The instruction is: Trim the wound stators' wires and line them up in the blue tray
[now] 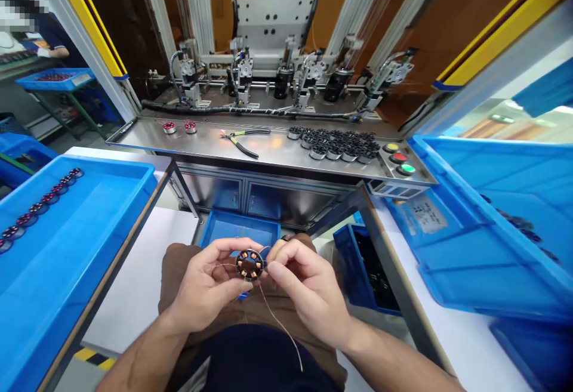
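Note:
A round black ring with copper coils (249, 265) is held above my lap. My left hand (210, 281) grips its left side, thumb below and fingers above. At the ring's right edge, my right hand (304, 281) pinches with thumb and forefinger; a thin wire seems to be between them, though the fingertips partly hide it. A long loose copper wire (281, 325) hangs down from the ring, and another thin strand crosses near my left fingers.
A steel ledge (201, 141) carries cutters (244, 143), two red-topped coils (190, 126), many black rings (333, 144) and push buttons (398, 158). Blue bins (107, 201) (452, 201) flank me. Machine fixtures stand behind; a person (56, 40) is at far left.

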Demonstrator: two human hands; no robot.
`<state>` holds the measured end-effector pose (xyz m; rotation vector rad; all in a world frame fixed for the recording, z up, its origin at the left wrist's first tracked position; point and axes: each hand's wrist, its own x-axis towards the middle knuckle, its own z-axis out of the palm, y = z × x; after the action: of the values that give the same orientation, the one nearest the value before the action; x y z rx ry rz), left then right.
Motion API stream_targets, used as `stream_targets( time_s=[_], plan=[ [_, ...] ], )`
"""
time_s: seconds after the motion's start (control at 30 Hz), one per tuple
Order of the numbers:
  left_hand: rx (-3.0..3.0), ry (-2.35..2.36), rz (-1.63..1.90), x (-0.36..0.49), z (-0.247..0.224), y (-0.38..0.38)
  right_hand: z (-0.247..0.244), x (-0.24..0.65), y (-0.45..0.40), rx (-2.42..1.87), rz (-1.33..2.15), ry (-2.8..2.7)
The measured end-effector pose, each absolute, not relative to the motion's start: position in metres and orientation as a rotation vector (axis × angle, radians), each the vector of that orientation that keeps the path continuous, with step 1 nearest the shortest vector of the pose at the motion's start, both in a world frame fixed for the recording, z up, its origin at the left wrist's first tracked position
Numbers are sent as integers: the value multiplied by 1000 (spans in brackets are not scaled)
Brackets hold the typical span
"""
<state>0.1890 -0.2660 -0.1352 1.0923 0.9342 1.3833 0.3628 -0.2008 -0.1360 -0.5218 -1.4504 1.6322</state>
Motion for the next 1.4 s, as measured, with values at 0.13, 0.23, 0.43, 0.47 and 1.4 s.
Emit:
stream_targets(
  time_s=[0.13,0.23,0.43,0.47,1.4],
  plan=[
    [944,829,1338,191,-143,-261,-141,364,-206,-518,1568,-1439],
    [880,772,1372,196,-147,-258,-144,364,-208,-492,1486,-1464],
    [897,995,1566,212,-147,-255,-154,361,-218,-516,1297,-1493],
    [945,1052,1593,213,-146,-256,-155,361,-219,-539,1315,-1476],
    [1686,1431,1692,198,-146,-268,-154,358,-206,-613,1317,-1552]
  ],
)
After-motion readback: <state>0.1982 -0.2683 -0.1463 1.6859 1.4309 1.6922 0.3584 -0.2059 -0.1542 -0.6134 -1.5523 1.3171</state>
